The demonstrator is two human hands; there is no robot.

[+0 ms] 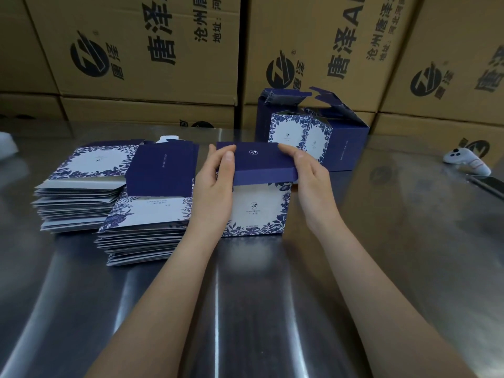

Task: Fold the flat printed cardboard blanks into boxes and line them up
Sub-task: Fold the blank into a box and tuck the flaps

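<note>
A blue-and-white floral box (259, 211) stands upright on the steel table, its dark blue lid flap (259, 162) folded over the top. My left hand (215, 184) grips the lid's left end, thumb on top. My right hand (308, 175) grips the lid's right end, thumb on its far edge. Two stacks of flat printed blanks (81, 192) (141, 236) lie to the left. Behind stand folded boxes (300, 135) with open top flaps, side by side.
Large brown shipping cartons (152, 50) wall off the back of the steel table (272, 296). A white handheld controller (467, 160) and a dark flat device (488, 185) lie at the right edge. A white object (6, 144) sits at the far left.
</note>
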